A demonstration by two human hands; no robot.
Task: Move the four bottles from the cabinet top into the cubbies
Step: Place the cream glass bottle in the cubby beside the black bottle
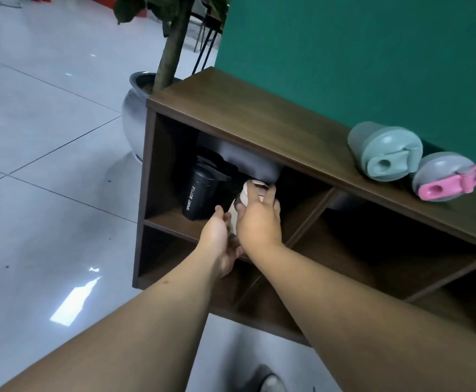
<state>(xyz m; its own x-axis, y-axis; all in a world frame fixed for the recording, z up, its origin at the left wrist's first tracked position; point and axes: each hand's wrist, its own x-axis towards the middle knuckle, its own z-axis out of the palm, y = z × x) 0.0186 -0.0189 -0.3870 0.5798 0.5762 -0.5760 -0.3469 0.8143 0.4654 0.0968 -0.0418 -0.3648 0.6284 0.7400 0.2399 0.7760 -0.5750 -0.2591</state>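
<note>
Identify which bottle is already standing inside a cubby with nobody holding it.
The black bottle marked SPORT BOTTLE, upper-left cubby. The green-lidded and pink-lidded ones sit on the cabinet top; both hands hold the pale one.

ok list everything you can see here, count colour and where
black bottle: 1, black with white lettering, upright in the upper left cubby
pale bottle: 1, pinkish-white lid, at the mouth of the same cubby, held by both hands
green-lidded bottle: 1, sage green, on the cabinet top at right
pink-spouted bottle: 1, grey lid with pink spout, on the cabinet top beside the green one
cabinet: 1, dark brown wood, against the green wall
plant pot: 1, silvery, on the floor behind the cabinet's left end
left hand: 1, under the pale bottle
right hand: 1, over the pale bottle
</note>
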